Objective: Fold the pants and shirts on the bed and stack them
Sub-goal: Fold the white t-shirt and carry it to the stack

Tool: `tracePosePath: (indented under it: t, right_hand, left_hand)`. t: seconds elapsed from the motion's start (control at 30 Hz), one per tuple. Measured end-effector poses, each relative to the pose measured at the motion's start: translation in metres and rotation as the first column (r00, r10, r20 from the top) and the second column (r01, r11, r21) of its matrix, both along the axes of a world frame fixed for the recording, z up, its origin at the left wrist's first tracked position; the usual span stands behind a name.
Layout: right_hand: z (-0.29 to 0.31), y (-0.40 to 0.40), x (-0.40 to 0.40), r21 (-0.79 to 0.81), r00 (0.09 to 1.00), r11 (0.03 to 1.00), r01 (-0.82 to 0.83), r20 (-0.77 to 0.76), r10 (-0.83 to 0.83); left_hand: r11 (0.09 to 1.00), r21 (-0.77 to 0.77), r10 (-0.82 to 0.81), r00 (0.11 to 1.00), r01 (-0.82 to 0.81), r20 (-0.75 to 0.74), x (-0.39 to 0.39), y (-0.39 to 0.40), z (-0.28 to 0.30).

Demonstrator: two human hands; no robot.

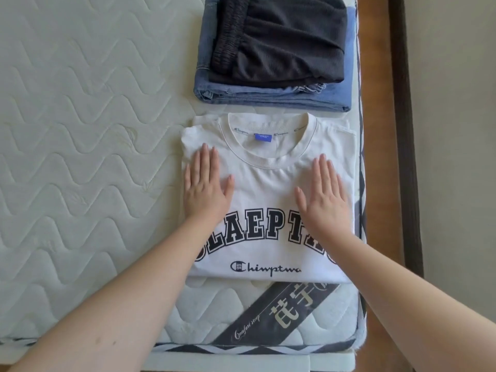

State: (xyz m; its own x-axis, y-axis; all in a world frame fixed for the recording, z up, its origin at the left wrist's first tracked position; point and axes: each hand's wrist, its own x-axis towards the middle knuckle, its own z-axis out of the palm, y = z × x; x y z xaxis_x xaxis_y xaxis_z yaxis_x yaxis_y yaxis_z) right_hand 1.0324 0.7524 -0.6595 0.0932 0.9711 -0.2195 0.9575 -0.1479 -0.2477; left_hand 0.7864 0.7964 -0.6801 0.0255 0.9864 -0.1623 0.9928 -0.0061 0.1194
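A folded white T-shirt (265,183) with dark block lettering and a blue neck label lies near the mattress corner. My left hand (206,186) presses flat on its left side, fingers straight. On the shirt's right side my right hand (323,196) lies flat as well. Just beyond the shirt sits a stack: folded black pants (279,38) on top of folded blue jeans (268,96).
The quilted white mattress (80,157) stretches to the left. Its right edge (361,157) runs beside a wooden bed frame (378,130) and a pale floor. A dark diagonal label (276,312) marks the near corner.
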Motion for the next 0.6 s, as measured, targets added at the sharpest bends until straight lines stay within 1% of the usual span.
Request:
tracePosePath:
  t: [0.07, 0.17, 0.27, 0.33, 0.43, 0.5, 0.6]
  right_hand:
    - [-0.003, 0.031, -0.009, 0.025, 1.0, 0.999, -0.025, 0.0, 0.025]
    - [-0.012, 0.067, -0.014, 0.003, 1.0, 1.0, 0.002, 0.0, -0.002]
    - [-0.023, 0.078, -0.007, -0.002, 0.999, 1.0, -0.031, 0.025, 0.031]
    - [-0.031, 0.078, -0.004, 0.028, 0.998, 0.999, -0.036, 0.046, 0.035]
    - [-0.039, 0.079, -0.005, 0.047, 0.997, 0.998, 0.033, 0.072, -0.036]
    - [-0.042, 0.08, -0.005, 0.032, 0.994, 0.996, 0.086, 0.067, -0.088]
    - [-0.043, 0.082, -0.004, 0.007, 0.994, 0.996, 0.093, 0.065, -0.093]
  left_hand:
    - [1.0, -0.004, -0.01, 1.0, 0.01, 0.002, 0.01, 0.032, 0.001]
    - [0.995, -0.017, -0.093, 0.996, 0.093, 0.008, 0.026, 0.066, -0.003]
    - [0.988, -0.028, -0.149, 0.989, 0.149, 0.001, 0.034, 0.078, -0.012]
    - [0.986, 0.005, -0.166, 0.986, 0.166, -0.008, 0.033, 0.077, -0.018]
    - [0.993, 0.048, -0.107, 0.994, 0.107, -0.006, 0.032, 0.075, -0.026]
    - [0.999, 0.033, -0.027, 0.999, 0.028, -0.034, 0.035, 0.075, -0.028]
    - [0.997, 0.003, 0.081, 0.996, -0.08, -0.042, 0.037, 0.074, -0.027]
